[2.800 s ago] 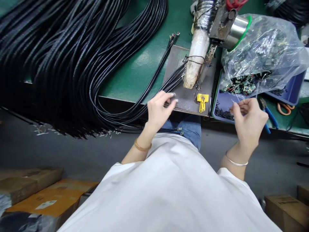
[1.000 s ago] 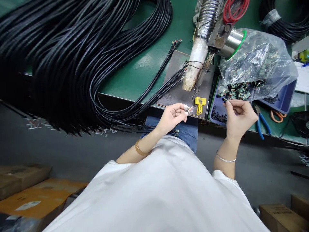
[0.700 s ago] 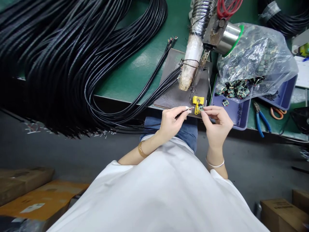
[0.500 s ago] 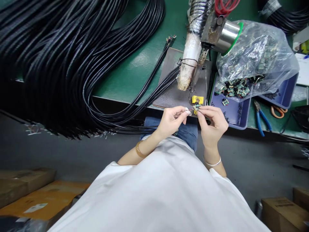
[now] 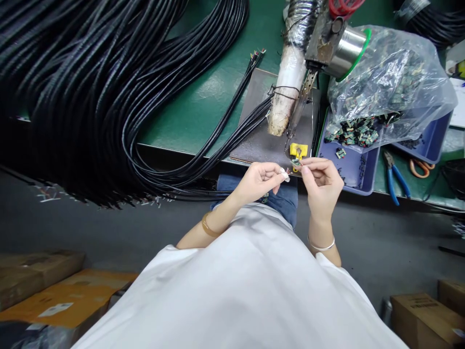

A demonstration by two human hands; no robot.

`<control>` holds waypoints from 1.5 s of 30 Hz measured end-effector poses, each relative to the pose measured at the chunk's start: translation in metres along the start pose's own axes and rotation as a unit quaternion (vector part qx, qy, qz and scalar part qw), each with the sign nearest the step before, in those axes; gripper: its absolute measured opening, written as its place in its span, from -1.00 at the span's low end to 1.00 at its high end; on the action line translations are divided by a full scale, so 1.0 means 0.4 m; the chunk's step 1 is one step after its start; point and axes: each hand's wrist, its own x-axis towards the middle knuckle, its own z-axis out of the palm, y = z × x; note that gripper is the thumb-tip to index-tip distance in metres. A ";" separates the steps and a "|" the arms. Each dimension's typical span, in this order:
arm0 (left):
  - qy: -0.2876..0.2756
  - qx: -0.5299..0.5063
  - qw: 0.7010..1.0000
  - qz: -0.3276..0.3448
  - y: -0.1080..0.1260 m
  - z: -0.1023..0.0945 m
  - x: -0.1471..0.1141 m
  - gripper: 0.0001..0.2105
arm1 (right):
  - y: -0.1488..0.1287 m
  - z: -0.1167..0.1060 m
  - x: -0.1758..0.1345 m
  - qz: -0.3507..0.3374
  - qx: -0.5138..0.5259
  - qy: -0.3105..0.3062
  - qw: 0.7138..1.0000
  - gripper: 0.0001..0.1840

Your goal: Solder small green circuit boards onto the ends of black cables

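Green board (image 5: 295,162) partly covered, wire ends (image 5: 288,170) indistinct

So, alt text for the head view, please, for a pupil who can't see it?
A person's left hand pinches thin wires, the right hand a small circuit board, by a yellow clip. Black cables lie left; a purple tray sits right.

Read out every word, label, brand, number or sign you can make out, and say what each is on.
No text is readable.
Printing on the cardboard box, lower right: too blurred.
White label on the orange-brown carton, lower left: too small.
Circuit board in the right hand: too small to show any lettering.
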 end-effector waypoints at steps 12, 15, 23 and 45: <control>0.076 -0.040 0.995 0.053 -0.013 0.002 0.007 -0.78 | -0.006 0.025 -0.033 -0.064 -0.072 0.029 0.995 -0.95; 0.084 -0.037 0.994 0.058 -0.014 0.006 0.007 -0.80 | -0.007 0.026 -0.034 -0.052 -0.058 0.029 0.997 -0.94; 0.113 -0.048 0.991 0.062 -0.007 0.013 0.020 -0.80 | 0.006 0.029 -0.033 -0.085 -0.083 0.059 0.991 -0.95; 0.117 -0.025 0.990 0.075 -0.010 0.001 0.041 -0.77 | 0.035 0.035 -0.017 -0.103 -0.094 0.043 0.989 -0.95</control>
